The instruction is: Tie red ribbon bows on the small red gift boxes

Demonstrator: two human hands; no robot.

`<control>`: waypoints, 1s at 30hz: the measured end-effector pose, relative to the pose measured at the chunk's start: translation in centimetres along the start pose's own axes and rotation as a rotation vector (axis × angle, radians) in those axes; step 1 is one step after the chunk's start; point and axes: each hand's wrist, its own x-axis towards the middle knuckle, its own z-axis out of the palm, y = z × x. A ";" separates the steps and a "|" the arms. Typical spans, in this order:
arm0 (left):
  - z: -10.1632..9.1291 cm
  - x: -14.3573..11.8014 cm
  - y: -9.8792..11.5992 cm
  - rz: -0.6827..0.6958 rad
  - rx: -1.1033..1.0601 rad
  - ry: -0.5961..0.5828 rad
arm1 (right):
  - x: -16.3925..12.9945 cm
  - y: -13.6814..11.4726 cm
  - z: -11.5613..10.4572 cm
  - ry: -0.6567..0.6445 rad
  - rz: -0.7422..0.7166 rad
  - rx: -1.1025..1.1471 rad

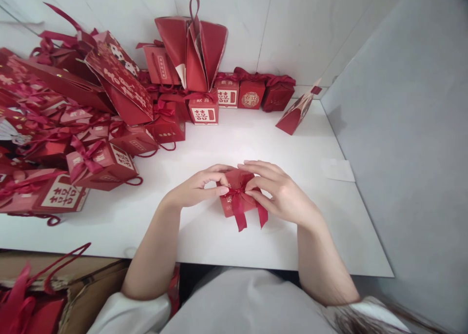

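Note:
A small red gift box (228, 208) sits on the white table in front of me, with a dark red ribbon (239, 216) tied in a bow on its top. Two ribbon tails hang over the near side. My left hand (206, 185) pinches the left part of the bow between thumb and fingers, at the box's left edge. From the right, my right hand (276, 190) grips the bow's other side near the knot, its upper fingers reaching over the box's far edge. The fingers partly cover the bow and the box top.
Many red gift boxes (102, 163) with ribbons are piled at the left. A row of them (252, 94) lines the wall behind, and a triangular box (294, 112) stands back right. A cardboard carton (95, 280) is below the table's front edge (234, 264). A grey partition (409, 129) borders the right.

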 end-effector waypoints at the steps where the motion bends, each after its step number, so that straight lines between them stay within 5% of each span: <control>1: 0.0 0.0 0.1 0.004 0.000 -0.001 | 0.0 0.0 -0.1 -0.001 -0.001 0.003; 15: 0.1 0.1 -0.2 -0.007 -0.025 0.005 | 0.5 -0.4 0.8 0.029 0.080 0.016; 24: 0.0 0.0 -0.3 -0.004 -0.038 -0.020 | 0.5 -0.2 1.1 -0.035 0.355 0.218; 30: 0.0 0.1 -0.5 -0.025 -0.096 -0.037 | 0.4 0.5 0.6 -0.076 0.398 0.314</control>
